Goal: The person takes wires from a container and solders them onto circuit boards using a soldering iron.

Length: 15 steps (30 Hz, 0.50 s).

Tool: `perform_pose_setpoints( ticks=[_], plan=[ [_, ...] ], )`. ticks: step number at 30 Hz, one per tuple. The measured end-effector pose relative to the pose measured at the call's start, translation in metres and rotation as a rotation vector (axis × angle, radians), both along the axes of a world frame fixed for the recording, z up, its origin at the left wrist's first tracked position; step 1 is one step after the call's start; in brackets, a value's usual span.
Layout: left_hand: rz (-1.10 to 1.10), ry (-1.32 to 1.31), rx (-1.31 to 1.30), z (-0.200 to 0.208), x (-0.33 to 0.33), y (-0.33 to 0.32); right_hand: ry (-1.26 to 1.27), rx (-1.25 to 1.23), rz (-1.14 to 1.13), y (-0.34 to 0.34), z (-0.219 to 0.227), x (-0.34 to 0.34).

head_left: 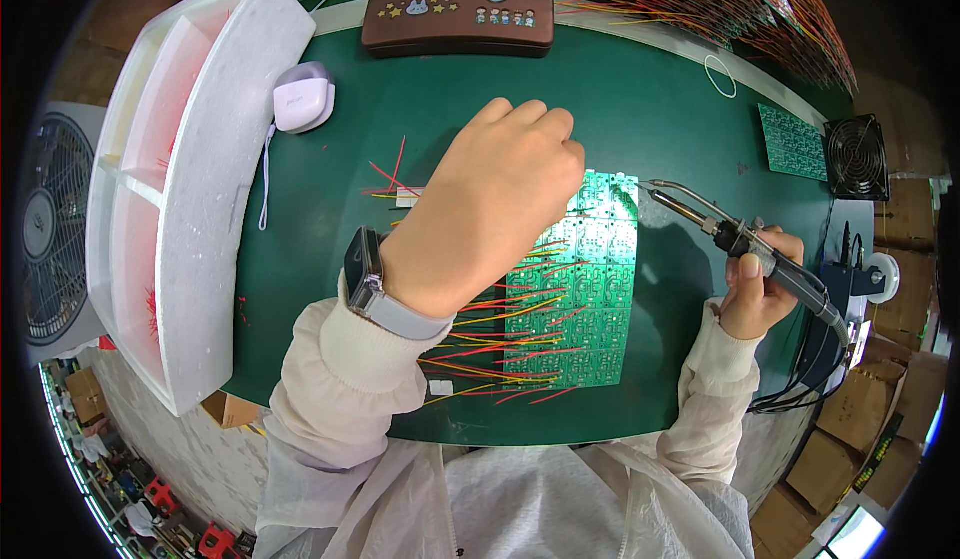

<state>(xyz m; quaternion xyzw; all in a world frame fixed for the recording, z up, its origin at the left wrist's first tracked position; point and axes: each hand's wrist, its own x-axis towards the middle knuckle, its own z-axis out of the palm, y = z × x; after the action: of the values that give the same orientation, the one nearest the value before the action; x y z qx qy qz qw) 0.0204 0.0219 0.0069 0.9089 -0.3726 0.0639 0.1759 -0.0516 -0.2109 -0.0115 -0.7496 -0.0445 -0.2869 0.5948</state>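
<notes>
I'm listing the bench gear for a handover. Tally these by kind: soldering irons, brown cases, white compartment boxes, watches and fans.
Soldering iron: 1
Brown case: 1
White box: 1
Watch: 1
Fans: 2 (left, right)
Total: 6

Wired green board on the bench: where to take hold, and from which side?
Probably the right edge of the green board, on the half nearer the person, coming from the right. That edge looks wire-free; red and yellow wires stick out past the left side. Staying low also avoids the soldering iron by the upper right corner.
</notes>
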Motion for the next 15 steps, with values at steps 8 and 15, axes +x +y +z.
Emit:
perform_pose_setpoints(
  ticks=[8,15],
  plan=[
    [-0.007,0.074,-0.074,-0.0037,0.0036,0.0032,0.011,0.026,0.002,0.0002,0.0024,-0.0007],
    [-0.025,0.104,-0.171,0.0063,0.0058,0.0087,-0.012,0.027,-0.006,-0.0025,0.0016,-0.0003]
  ],
)
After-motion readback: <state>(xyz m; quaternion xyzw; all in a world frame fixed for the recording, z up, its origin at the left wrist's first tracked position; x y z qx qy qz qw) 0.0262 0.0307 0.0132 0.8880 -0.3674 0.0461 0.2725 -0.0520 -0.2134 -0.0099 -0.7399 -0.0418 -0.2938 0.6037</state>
